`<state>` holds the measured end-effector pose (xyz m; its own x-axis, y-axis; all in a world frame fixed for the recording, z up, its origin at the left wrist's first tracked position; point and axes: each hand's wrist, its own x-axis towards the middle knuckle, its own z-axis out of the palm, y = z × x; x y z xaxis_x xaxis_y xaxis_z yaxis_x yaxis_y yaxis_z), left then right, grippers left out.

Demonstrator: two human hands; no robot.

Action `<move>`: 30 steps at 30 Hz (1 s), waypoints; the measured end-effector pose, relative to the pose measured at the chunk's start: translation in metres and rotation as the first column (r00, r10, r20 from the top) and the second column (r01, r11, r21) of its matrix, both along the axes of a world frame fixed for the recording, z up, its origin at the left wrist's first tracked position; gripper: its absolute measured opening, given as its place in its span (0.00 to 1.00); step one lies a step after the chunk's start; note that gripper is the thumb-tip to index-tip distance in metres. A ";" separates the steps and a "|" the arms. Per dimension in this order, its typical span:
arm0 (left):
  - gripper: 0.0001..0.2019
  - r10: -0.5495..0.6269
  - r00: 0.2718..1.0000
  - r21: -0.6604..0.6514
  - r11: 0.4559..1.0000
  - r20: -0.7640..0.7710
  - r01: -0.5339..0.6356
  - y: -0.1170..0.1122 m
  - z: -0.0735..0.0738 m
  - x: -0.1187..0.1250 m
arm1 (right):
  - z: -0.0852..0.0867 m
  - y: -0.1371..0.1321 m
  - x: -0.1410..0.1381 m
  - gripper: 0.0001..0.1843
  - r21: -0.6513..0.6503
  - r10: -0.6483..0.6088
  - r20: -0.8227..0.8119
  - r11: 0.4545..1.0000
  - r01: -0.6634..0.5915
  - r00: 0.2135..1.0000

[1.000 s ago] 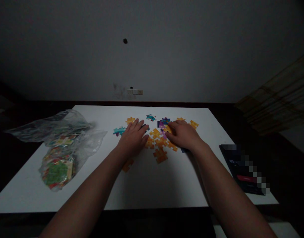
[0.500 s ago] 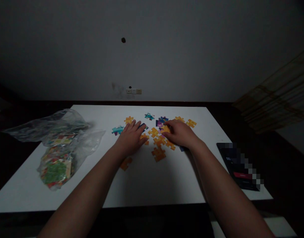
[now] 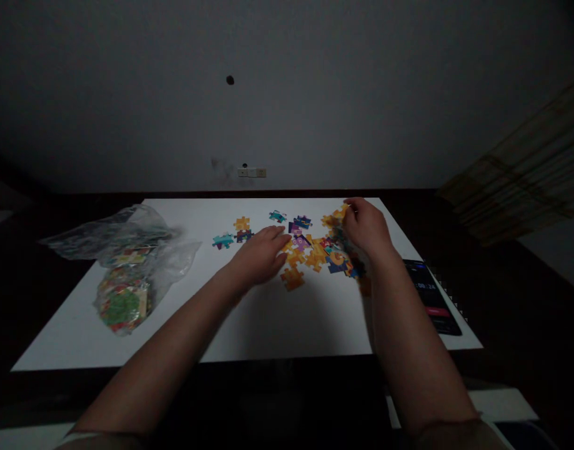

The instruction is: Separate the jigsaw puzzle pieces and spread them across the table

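Note:
Loose jigsaw puzzle pieces lie in a spread on the white table. My left hand (image 3: 263, 255) reaches in from the left with its fingers extended, next to yellow puzzle pieces (image 3: 292, 278) and a purple puzzle piece (image 3: 300, 243). At the right of the spread, my right hand (image 3: 368, 226) has its fingers pinched at a yellow puzzle piece (image 3: 339, 214). Under and beside its wrist lie blue and yellow pieces (image 3: 338, 261). Farther back are a teal piece (image 3: 278, 216) and a dark blue piece (image 3: 302, 222). Another teal piece (image 3: 222, 240) sits left of my left hand.
A clear plastic bag (image 3: 122, 300) with more colourful pieces rests on the table's left side. A phone (image 3: 431, 297) with a lit screen lies near the right edge of the white table (image 3: 174, 337). Behind stands a grey wall (image 3: 343, 106) with sockets (image 3: 252, 172).
My right hand has moved right and back from the middle of the pieces. My left hand has shifted slightly right. More blue and yellow pieces now show beside my right wrist.

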<state>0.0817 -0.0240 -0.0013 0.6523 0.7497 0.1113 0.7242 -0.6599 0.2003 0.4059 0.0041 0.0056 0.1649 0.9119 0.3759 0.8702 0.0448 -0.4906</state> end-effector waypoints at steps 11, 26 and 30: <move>0.21 0.130 0.991 -0.129 0.984 0.023 -0.126 0.028 -0.001 0.072 | -0.011 -0.015 0.049 0.17 -0.386 -0.082 0.192 0.910 0.152 0.978; 0.21 0.059 0.998 -0.251 0.966 -0.029 -0.064 0.047 0.002 0.068 | -0.008 -0.021 -0.025 0.34 -0.366 0.596 -0.025 0.742 -0.562 0.803; 0.20 0.084 0.996 -0.302 0.950 0.001 -0.080 0.054 -0.002 0.063 | -0.013 -0.016 -0.022 0.30 -0.391 0.546 -0.016 0.767 -0.508 0.837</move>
<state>0.1446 0.0299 -0.0034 0.5870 0.8007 -0.1201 0.7693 -0.5053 0.3910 0.3844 -0.0124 -0.0071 -0.4009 0.9160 -0.0132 0.8048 0.3452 -0.4828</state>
